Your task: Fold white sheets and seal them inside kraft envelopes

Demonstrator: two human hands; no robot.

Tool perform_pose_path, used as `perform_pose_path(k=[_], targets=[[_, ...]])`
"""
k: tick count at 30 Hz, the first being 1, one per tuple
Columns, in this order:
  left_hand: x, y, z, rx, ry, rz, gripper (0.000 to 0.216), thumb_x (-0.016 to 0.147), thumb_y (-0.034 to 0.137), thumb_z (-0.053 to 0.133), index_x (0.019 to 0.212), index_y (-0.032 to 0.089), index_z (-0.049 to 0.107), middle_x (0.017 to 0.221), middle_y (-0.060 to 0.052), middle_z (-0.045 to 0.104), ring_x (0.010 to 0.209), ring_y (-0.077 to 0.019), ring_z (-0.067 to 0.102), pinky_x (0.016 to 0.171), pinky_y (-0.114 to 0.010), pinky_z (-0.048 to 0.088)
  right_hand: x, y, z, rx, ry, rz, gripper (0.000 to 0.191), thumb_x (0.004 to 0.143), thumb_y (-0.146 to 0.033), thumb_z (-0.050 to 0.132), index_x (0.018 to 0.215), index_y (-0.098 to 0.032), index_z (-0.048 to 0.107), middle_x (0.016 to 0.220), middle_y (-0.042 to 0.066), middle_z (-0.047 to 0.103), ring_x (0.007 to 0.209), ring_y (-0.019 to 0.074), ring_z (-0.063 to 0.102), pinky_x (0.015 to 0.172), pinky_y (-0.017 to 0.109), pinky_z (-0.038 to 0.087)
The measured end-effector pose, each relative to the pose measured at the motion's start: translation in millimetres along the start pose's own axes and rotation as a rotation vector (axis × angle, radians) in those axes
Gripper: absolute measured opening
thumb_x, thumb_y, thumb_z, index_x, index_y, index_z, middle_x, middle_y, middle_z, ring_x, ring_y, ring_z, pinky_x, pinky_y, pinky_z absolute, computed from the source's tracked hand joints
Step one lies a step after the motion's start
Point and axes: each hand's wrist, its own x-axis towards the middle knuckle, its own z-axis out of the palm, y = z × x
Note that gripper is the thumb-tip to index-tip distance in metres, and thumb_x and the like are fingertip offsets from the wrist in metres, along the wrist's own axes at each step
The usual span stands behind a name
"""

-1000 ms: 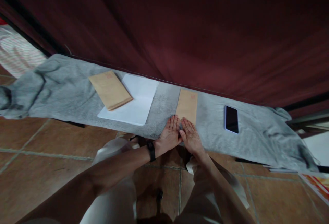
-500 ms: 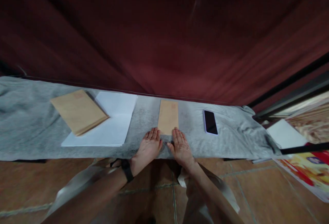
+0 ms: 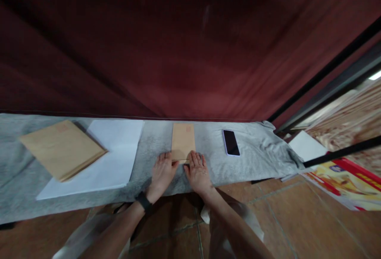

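A narrow brown paper envelope (image 3: 183, 141) with a small reddish print at its far right corner lies on the grey cloth (image 3: 205, 142) in front of me. A thin strip or fold line shows along its near edge. My left hand (image 3: 162, 171), with a black band on the wrist, is at the near left corner. Its fingers are bent and its thumb meets the near edge, so the corner appears pinched. On the near right corner rest the outstretched fingertips of my right hand (image 3: 199, 172), its thumb apart, just below the edge.
Further left, a stack of larger brown envelopes (image 3: 61, 148) overlaps white paper sheets (image 3: 119, 167). A phone (image 3: 231, 142) with a dark screen lies to the right. Behind hangs a dark red curtain (image 3: 178, 72). A colourful printed box (image 3: 348, 181) stands at far right by a dark metal bar (image 3: 342, 152).
The view has turned, so everything on the cloth sits further left. My left fingers have bent more and its thumb has come to the near edge, where a fold line now shows.
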Motion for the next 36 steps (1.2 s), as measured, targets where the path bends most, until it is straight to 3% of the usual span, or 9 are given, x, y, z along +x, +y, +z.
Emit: perform_pose_path(k=[10,15,19,22,24,27,29,33,36], targets=[[12,0,1,-0.196,-0.022,-0.122,0.019,0.083,0.029,0.067,0.094,0.014,0.062,0.097,-0.016,0.070,0.099,-0.0318,0.067,0.084,-0.037,0.049,9,-1,-3,0.005,-0.004,0.011,0.052,0.105,-0.031,0.039,0.149,-0.004,0.048,0.156,0.020,0.044,0.145,0.0303,0.043,0.122,0.048,0.030],[23,-1,-1,-0.705,-0.066,-0.268,0.019,0.073,0.029,0.068,0.071,0.022,0.051,0.065,0.002,0.056,0.067,-0.0188,0.058,0.065,-0.028,0.041,12,-2,-4,0.004,0.018,-0.008,0.058,0.102,-0.034,0.048,0.153,-0.007,0.042,0.158,0.020,0.041,0.145,0.0316,0.043,0.122,0.049,0.030],[23,8,-6,-1.159,-0.100,-0.195,0.026,0.072,0.035,0.069,0.067,0.022,0.047,0.061,0.006,0.049,0.061,-0.0130,0.050,0.060,-0.024,0.039,14,-3,-10,0.049,0.064,-0.004,0.058,0.100,-0.026,0.046,0.155,-0.009,0.038,0.159,0.019,0.041,0.145,0.0305,0.044,0.121,0.048,0.032],[22,15,-12,-1.357,-0.141,-0.089,0.028,0.080,0.046,0.067,0.074,0.021,0.054,0.072,0.002,0.058,0.070,-0.0143,0.057,0.068,-0.026,0.048,19,-2,-16,0.316,0.115,0.102,0.052,0.102,-0.024,0.036,0.152,-0.017,0.044,0.150,0.017,0.055,0.134,0.0287,0.056,0.111,0.044,0.044],[22,17,-15,-1.425,-0.132,-0.082,0.034,0.086,0.054,0.060,0.086,0.020,0.060,0.088,-0.003,0.066,0.087,-0.0180,0.064,0.078,-0.030,0.052,23,-1,-19,0.626,0.165,0.220,0.048,0.104,-0.040,0.033,0.144,-0.021,0.053,0.135,0.015,0.067,0.122,0.0284,0.065,0.102,0.042,0.050],[21,17,-12,-1.364,-0.097,-0.258,0.046,0.085,0.060,0.061,0.106,0.020,0.061,0.106,-0.008,0.069,0.103,-0.0228,0.066,0.082,-0.033,0.055,26,-4,-18,1.124,0.197,0.398,0.059,0.100,-0.064,0.033,0.129,-0.021,0.061,0.116,0.014,0.074,0.107,0.0278,0.070,0.091,0.041,0.056],[20,17,-7,-1.335,-0.149,-0.334,0.052,0.082,0.057,0.066,0.116,0.020,0.058,0.108,-0.010,0.070,0.102,-0.0238,0.068,0.078,-0.034,0.056,26,-9,-14,1.382,0.166,0.429,0.064,0.097,-0.069,0.034,0.129,-0.019,0.059,0.116,0.015,0.073,0.104,0.0276,0.070,0.086,0.042,0.058],[16,17,2,-1.395,-0.277,-0.291,0.054,0.076,0.044,0.073,0.121,0.019,0.056,0.106,-0.009,0.074,0.092,-0.0235,0.072,0.072,-0.033,0.057,21,-17,-7,1.509,0.046,0.355,0.063,0.096,-0.070,0.034,0.126,-0.022,0.061,0.117,0.015,0.073,0.107,0.0286,0.070,0.084,0.046,0.059],[15,16,3,-1.437,-0.286,-0.322,0.052,0.072,0.036,0.075,0.119,0.018,0.059,0.101,-0.008,0.076,0.087,-0.0226,0.073,0.072,-0.034,0.058,20,-13,-7,1.456,-0.018,0.412,0.056,0.089,-0.071,0.049,0.112,-0.023,0.067,0.111,0.012,0.075,0.101,0.0272,0.071,0.084,0.042,0.059]])
